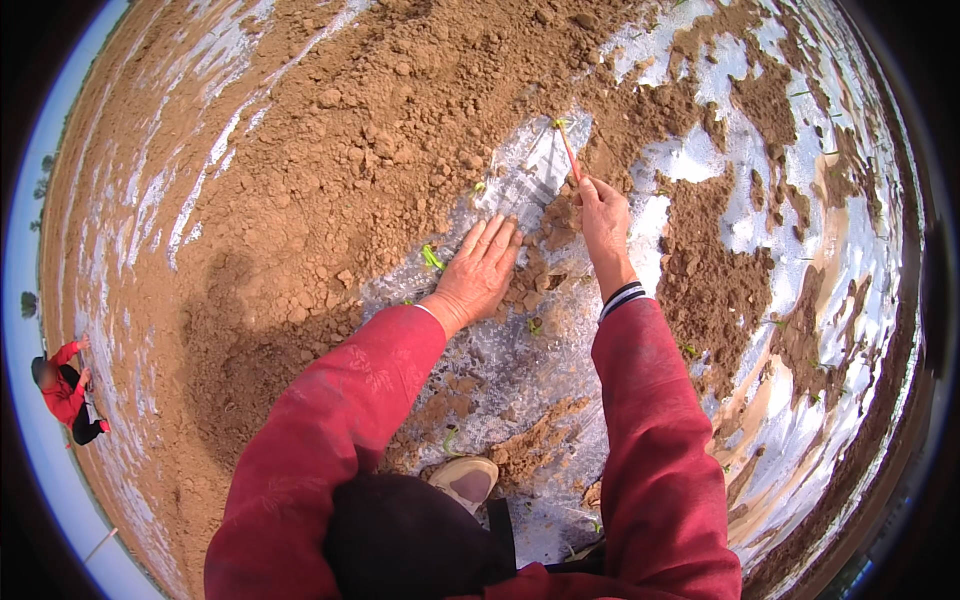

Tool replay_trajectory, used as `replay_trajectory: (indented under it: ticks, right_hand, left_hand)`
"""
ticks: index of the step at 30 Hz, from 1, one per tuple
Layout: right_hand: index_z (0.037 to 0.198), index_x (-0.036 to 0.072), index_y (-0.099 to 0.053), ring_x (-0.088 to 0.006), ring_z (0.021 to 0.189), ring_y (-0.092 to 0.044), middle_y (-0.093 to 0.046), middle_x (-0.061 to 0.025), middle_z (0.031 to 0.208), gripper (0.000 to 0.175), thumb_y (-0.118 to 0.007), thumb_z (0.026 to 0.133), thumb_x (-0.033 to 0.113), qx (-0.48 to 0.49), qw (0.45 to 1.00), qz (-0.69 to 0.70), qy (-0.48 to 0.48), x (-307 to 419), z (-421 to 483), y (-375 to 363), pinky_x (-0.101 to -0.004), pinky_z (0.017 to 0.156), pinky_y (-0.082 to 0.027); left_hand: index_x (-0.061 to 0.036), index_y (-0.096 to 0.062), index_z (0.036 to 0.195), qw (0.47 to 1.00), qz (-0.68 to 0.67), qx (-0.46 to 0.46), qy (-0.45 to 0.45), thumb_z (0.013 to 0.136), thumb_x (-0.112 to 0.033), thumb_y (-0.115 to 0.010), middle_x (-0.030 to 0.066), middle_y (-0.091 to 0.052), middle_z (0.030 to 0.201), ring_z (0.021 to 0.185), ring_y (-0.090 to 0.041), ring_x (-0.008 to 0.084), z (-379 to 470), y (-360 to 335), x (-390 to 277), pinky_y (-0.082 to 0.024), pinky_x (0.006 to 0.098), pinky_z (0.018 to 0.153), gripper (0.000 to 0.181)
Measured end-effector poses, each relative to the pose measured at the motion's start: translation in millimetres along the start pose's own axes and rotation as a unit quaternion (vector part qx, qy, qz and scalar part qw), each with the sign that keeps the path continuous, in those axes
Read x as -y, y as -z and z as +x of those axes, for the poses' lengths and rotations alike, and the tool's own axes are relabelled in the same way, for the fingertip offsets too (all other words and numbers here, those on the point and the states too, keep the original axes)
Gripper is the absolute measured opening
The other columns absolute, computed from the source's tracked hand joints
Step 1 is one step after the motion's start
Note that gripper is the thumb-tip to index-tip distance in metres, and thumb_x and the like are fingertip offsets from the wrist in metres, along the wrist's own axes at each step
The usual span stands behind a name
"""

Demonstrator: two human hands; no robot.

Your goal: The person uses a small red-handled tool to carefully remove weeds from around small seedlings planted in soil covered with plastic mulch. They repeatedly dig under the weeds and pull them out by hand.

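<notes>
My left hand (480, 266) lies palm down, fingers stretched out, on a clear plastic mulch film (514, 184) with water drops on it. Between the fingers and thumb of my right hand (606, 217) is a thin red stick (570, 152), whose far tip meets the film beside a small yellow-green seedling (558, 123). A brighter green seedling (432, 257) stands just left of my left hand. Another small seedling (478, 187) shows at the film's left edge, above my left hand. Clods of soil (559, 225) rest on the film between my hands.
Loose brown soil (330, 172) borders the film on the left. More film strips (690, 154), partly covered with soil, run along the right. My shoe (466, 480) is on the ground near a curled seedling (451, 441). Another person (66, 390) in red crouches at the far left.
</notes>
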State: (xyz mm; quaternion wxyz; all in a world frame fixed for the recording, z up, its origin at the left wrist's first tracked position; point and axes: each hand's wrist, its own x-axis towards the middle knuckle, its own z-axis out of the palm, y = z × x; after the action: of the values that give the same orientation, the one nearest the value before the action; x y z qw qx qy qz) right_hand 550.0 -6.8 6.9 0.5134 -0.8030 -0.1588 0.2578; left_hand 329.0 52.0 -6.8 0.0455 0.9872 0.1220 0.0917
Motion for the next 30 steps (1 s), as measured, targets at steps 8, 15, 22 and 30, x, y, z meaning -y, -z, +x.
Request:
replay_trajectory:
  ticks: [8,15,22,30]
  right_hand:
    - [0.107,0.003,-0.075,-0.0279,0.075,-0.07,-0.072,-0.0168,0.082,0.027,-0.063,0.092,0.022,-0.111,0.957,-0.187,0.194,1.9,-9.7,-1.6,-0.0381,0.073,-0.053]
    - [0.109,0.001,-0.075,-0.0245,0.081,-0.071,-0.074,-0.0173,0.086,0.031,-0.066,0.091,0.025,-0.017,0.999,-0.017,-0.03,9.3,14.1,-13.1,-0.0365,0.077,-0.053]
    - [0.106,0.003,-0.075,-0.0253,0.071,-0.069,-0.072,-0.015,0.086,0.023,-0.063,0.092,0.017,-0.038,0.989,-0.126,0.062,3.5,6.7,-2.9,-0.0389,0.07,-0.054]
    - [0.103,0.009,-0.072,-0.0333,0.079,-0.066,-0.065,-0.0115,0.091,0.014,-0.065,0.093,0.016,-0.038,0.917,-0.219,0.33,41.8,-15.5,-26.4,-0.0427,0.071,-0.052]
  left_hand:
    - [0.0047,-0.045,0.142,1.0,-0.011,-0.008,0.002,0.086,-0.013,-0.06,0.0227,-0.041,0.148,0.145,-0.033,0.0376,0.0,-1.3,1.3,-0.026,0.0507,0.12,0.061]
    - [0.0052,-0.044,0.142,1.0,-0.023,-0.004,0.0,0.086,-0.014,-0.059,0.0229,-0.042,0.148,0.144,-0.033,0.0377,-0.2,0.3,1.1,-0.026,0.0507,0.12,0.061]
    - [0.0052,-0.042,0.143,1.0,-0.021,0.018,0.005,0.088,-0.014,-0.057,0.0229,-0.04,0.149,0.145,-0.032,0.0382,-0.3,-1.7,0.7,-0.025,0.0505,0.12,0.061]
    - [0.0062,-0.041,0.144,1.0,-0.007,0.015,0.0,0.09,-0.018,-0.053,0.0234,-0.04,0.149,0.144,-0.033,0.0381,-1.3,-0.8,1.8,-0.023,0.0487,0.121,0.06]
